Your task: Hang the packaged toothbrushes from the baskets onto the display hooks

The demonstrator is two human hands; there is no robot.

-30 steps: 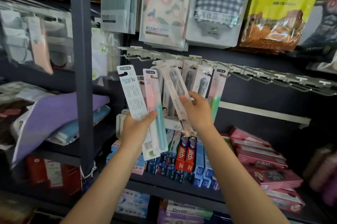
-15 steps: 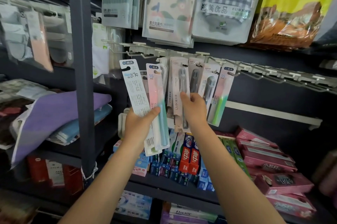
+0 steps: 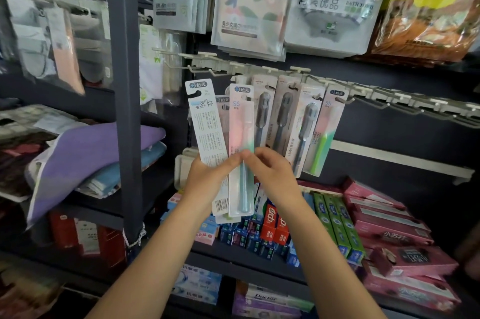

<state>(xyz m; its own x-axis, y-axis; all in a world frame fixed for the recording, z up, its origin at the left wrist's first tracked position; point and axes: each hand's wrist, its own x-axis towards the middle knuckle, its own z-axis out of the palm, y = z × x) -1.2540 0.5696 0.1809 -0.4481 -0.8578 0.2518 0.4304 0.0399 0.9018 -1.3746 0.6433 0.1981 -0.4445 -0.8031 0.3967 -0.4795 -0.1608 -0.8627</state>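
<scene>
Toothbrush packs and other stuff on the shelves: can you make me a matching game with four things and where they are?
Things:
1. pink toothbrush pack
2. green toothbrush pack
3. purple towel
4. pink boxes

Places:
A. folded on the shelf left of the dark post
B. hanging on a hook, at the right end of the hung row
C. stacked on the lower shelf at the right
D. held up by the left hand, with the right hand touching it

Pairs: 1-D, 2-B, 3-A, 4-C
</scene>
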